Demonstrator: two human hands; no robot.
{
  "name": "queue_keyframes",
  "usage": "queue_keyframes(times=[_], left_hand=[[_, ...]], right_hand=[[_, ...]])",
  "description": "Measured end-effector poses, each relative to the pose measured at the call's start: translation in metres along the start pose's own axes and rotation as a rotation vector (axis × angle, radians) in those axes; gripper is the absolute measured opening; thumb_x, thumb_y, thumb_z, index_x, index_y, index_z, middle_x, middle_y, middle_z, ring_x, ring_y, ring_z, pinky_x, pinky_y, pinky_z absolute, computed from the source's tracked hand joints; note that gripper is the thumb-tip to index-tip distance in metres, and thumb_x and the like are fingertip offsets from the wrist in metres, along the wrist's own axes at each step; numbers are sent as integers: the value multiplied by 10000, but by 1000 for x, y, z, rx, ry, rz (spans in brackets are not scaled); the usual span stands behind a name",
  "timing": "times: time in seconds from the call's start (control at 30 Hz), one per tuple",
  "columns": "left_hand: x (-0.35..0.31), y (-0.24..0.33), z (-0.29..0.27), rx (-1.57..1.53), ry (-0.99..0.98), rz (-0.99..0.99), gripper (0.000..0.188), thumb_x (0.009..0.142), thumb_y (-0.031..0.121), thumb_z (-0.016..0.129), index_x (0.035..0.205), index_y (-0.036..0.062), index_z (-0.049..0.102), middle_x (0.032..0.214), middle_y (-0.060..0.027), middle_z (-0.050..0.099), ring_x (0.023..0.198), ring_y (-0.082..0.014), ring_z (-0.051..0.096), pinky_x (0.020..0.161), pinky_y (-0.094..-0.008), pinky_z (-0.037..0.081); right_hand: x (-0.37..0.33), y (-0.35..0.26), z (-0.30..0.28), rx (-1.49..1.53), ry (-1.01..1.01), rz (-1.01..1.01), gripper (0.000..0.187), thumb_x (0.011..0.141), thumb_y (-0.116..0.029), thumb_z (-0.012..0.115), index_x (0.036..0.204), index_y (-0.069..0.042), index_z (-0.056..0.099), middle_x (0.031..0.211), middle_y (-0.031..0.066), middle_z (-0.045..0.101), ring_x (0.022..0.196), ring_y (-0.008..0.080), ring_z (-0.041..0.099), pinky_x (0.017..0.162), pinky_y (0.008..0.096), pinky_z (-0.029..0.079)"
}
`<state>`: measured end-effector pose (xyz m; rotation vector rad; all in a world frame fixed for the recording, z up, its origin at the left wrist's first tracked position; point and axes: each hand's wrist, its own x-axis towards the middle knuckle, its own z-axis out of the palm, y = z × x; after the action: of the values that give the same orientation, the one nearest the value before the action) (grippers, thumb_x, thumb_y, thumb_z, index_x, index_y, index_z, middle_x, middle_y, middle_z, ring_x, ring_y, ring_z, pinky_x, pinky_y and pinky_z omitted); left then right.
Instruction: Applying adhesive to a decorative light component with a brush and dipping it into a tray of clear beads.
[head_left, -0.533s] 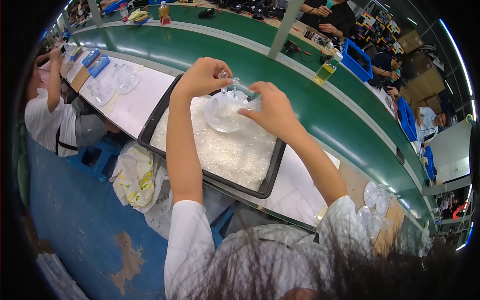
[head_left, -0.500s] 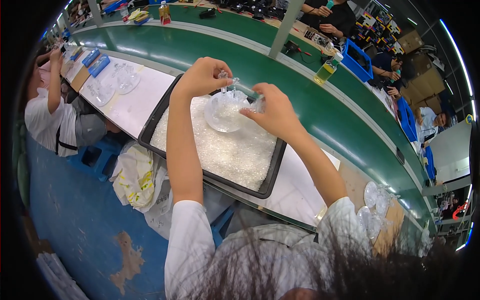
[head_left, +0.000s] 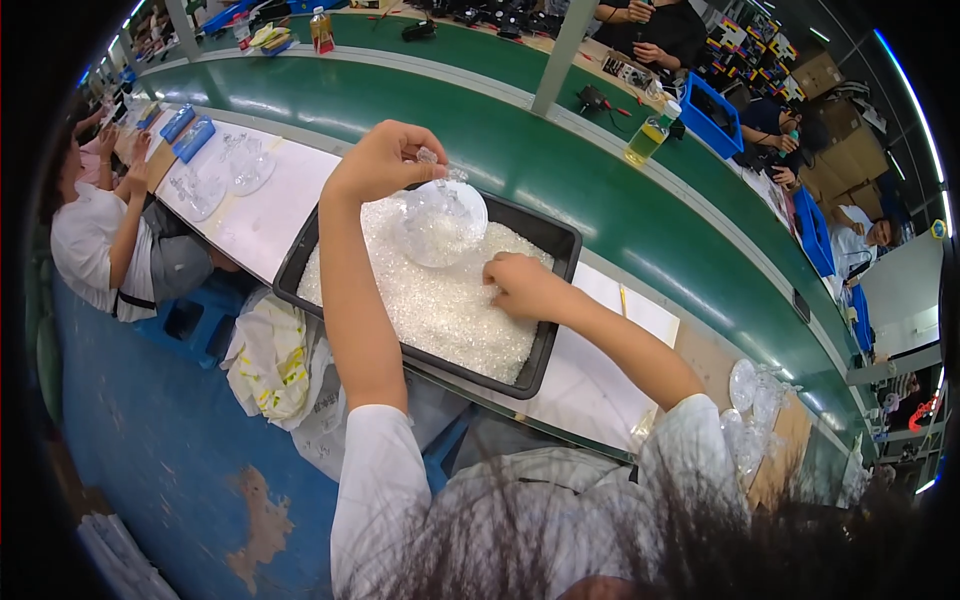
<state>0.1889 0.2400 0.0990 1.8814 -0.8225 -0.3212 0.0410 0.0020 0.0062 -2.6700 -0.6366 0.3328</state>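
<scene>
My left hand pinches the upper part of a clear plastic piece with a round, dish-like body. That piece is tilted over a black tray filled with clear, glassy granules. Some granules seem to lie in the dish, though its transparency makes this hard to tell. At the tray's right side, my right hand has its fingers curled together down at the granules. Its fingertips are partly hidden, so what they grip cannot be made out.
Clear plastic parts lie on the white worktop at left, near blue boxes. More clear parts are at the right. Beyond the tray runs a green conveyor surface, with a bottle of yellow liquid. A co-worker sits at left.
My right hand has left the clear piece and come down toward me into the granules. My left hand has shifted slightly left, and the dish has tipped.
</scene>
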Motion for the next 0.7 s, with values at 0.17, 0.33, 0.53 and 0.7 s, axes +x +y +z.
queue_keyframes(times=[0.17,0.33,0.53,0.7], left_hand=[[1,5,9,-62,-103,12,114,809,-13,754,910,-26,703,843,-65,725,805,-109,671,738,-254,540],[4,7,12,-22,-158,57,108,797,-25,761,897,-33,720,897,-87,746,832,-130,681,757,-260,544],[-2,5,8,-64,-160,51,121,788,-38,763,907,-35,740,917,-104,753,855,-138,687,756,-265,552],[-3,14,7,-47,-194,12,120,778,-62,756,892,-31,741,938,-135,752,894,-166,703,760,-279,560]], right_hand=[[-17,-10,-60,293,190,56,304,752,-166,807,971,-3,674,897,141,686,819,242,661,750,373,526],[7,-34,-93,280,417,-21,359,750,-165,818,1043,-15,673,928,126,697,838,230,665,746,346,534],[1,-12,-61,155,400,14,574,719,-294,841,1180,-24,631,1120,170,647,955,304,660,867,399,539],[0,-11,-19,11,33,201,707,665,-412,863,1191,-10,616,1101,197,618,1051,360,625,926,426,517]])
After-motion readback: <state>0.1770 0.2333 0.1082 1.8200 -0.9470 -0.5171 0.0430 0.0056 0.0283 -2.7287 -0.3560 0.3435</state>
